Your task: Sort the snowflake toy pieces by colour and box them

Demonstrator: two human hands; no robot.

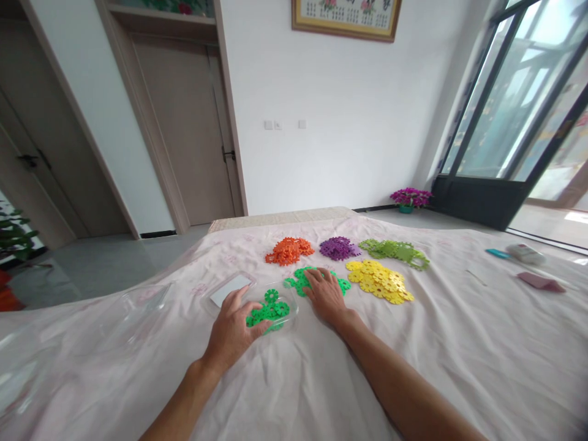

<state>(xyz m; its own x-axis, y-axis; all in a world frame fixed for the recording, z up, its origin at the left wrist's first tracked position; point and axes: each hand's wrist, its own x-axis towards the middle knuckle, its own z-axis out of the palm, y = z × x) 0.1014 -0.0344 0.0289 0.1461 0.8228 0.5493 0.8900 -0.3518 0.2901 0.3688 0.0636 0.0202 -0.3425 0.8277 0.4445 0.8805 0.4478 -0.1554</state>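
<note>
My left hand grips the left side of a clear plastic container, thumb at the near edge and fingers at the far edge. Inside the container lie several green snowflake-shaped plastic discs. My right hand rests palm down on a pile of the same green discs just right of the container, its fingers bent over them. Whether any disc is pinched under those fingers is hidden. Right beside this hand spreads a pile of yellow discs.
Behind the green pile lie orange discs, purple discs and light green discs. A lid with a white label sits left of the container. More clear containers stand at the left. A pink cloth piece lies far right.
</note>
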